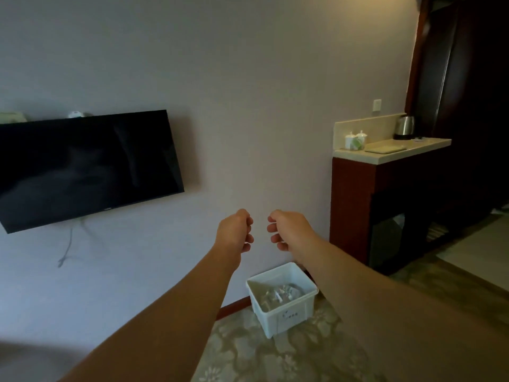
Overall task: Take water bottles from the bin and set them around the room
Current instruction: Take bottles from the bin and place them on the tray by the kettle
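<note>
Plainly, both the left hand [234, 230] and right hand [289, 230] hang loosely curled and hold nothing, well above the white bin [286, 318] on the floor against the wall, where the clear water bottles [278, 296], jumbled and slick-looking, could slip from a hasty grasp.

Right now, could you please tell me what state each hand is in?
Left hand: fingers loosely curled, holding nothing.
Right hand: fingers loosely curled, holding nothing.
</note>
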Demonstrator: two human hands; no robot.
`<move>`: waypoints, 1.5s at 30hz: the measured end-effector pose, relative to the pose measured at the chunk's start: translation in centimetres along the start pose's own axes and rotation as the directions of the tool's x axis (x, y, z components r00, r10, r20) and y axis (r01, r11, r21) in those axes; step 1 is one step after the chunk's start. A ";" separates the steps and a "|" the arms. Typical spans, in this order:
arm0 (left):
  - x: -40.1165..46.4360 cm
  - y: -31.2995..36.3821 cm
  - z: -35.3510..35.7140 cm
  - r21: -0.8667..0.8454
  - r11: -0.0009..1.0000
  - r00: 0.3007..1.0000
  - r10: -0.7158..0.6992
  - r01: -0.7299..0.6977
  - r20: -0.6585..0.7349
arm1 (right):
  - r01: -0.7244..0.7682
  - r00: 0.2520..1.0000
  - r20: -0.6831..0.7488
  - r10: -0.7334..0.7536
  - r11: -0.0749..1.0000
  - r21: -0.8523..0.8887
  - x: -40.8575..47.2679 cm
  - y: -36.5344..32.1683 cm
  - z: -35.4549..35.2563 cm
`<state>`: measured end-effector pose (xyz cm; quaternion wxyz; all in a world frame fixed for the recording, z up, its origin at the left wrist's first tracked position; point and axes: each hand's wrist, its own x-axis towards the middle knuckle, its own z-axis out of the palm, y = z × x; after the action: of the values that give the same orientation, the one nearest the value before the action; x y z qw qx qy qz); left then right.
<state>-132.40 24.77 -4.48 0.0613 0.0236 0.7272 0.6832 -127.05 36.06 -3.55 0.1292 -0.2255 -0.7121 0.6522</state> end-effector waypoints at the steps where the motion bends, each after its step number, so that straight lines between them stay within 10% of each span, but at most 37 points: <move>1: 2.0 -0.2 1.2 0.001 1.000 1.000 0.002 -0.002 0.009 | 0.001 1.000 -0.007 -0.001 1.000 0.009 2.5 0.1 -0.4; 19: 38.4 -5.4 21.9 -0.129 0.985 0.993 -0.114 0.119 0.040 | -0.111 0.993 0.032 0.113 0.992 -0.062 44.3 4.4 -6.2; 37: 72.4 -33.2 28.8 -0.215 0.905 0.920 -0.387 0.368 -0.055 | -0.358 0.927 0.056 0.370 0.921 -0.156 82.5 28.1 3.5; 45: 78.8 -57.1 33.2 -0.157 0.866 0.864 -0.493 0.476 -0.103 | -0.322 0.918 0.168 0.358 0.924 -0.208 93.4 49.4 7.6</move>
<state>-203.67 63.24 -67.79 0.1813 -0.2119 0.6675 0.6904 -203.93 77.55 -63.48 -0.0801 -0.2893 -0.7260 0.6187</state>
